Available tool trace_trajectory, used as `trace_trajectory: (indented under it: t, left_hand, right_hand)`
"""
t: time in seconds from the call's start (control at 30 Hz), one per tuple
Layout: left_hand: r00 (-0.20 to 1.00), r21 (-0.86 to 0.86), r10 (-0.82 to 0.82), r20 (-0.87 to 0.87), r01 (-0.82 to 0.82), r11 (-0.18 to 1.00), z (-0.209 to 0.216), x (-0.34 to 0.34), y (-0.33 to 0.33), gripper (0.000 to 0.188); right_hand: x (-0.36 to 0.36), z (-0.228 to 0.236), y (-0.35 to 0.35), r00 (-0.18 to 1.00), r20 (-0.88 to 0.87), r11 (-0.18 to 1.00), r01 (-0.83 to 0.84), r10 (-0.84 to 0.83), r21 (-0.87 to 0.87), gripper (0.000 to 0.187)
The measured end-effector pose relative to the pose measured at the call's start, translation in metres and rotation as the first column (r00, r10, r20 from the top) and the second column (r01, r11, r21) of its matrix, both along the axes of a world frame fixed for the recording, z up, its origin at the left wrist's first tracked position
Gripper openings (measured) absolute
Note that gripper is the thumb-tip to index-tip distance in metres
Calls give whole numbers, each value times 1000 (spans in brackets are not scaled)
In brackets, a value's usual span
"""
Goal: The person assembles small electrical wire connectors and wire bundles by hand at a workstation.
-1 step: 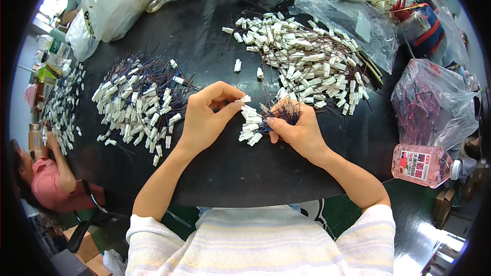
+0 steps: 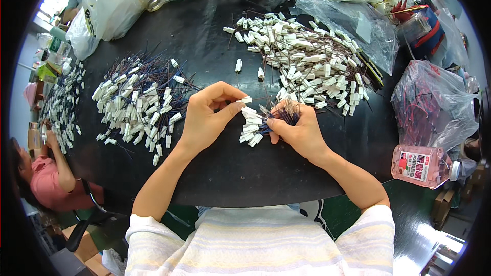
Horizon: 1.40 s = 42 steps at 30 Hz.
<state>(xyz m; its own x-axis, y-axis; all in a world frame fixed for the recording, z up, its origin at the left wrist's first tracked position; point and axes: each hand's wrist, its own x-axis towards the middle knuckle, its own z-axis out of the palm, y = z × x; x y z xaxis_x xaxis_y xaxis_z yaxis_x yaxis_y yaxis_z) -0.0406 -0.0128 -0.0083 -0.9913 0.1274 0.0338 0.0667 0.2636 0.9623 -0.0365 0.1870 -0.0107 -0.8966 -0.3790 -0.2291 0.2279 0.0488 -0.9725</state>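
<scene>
The left hand (image 2: 212, 115) pinches a white connector (image 2: 246, 99). The right hand (image 2: 303, 132) clamps its fingers on a wire bundle (image 2: 291, 115); beyond, far side, lies a connector heap (image 2: 307, 64).

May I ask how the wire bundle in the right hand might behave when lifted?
The wire bundle in the right hand would probably feel light, since its wires look thin. It might flex, being many separate strands. Its white connectors may splay, as they stick out past the hand.
</scene>
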Motion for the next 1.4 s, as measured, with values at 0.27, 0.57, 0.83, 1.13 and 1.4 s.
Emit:
trace_trajectory:
  t: [0.27,0.57,0.83,1.13,1.4]
  left_hand:
    - [978,362,-170,118,117,925,0,0,-2,13]
    - [970,377,-201,133,139,916,-2,3,-2,12]
    - [970,373,-201,136,138,918,-2,5,-2,12]
    - [977,291,-210,41,189,938,-8,6,1,12]
    - [969,-51,-210,-134,205,977,0,14,7,19]
  right_hand:
    - [-1,3,-2,1000,16,998,-7,6,66,8]
    - [2,1,0,1000,18,1000,5,-5,-4,8]
    - [3,2,-1,1000,15,999,17,-16,-35,8]
    - [-1,3,0,1000,-3,1000,-4,4,12,5]
    - [3,-3,2,999,-39,1000,0,0,1,7]
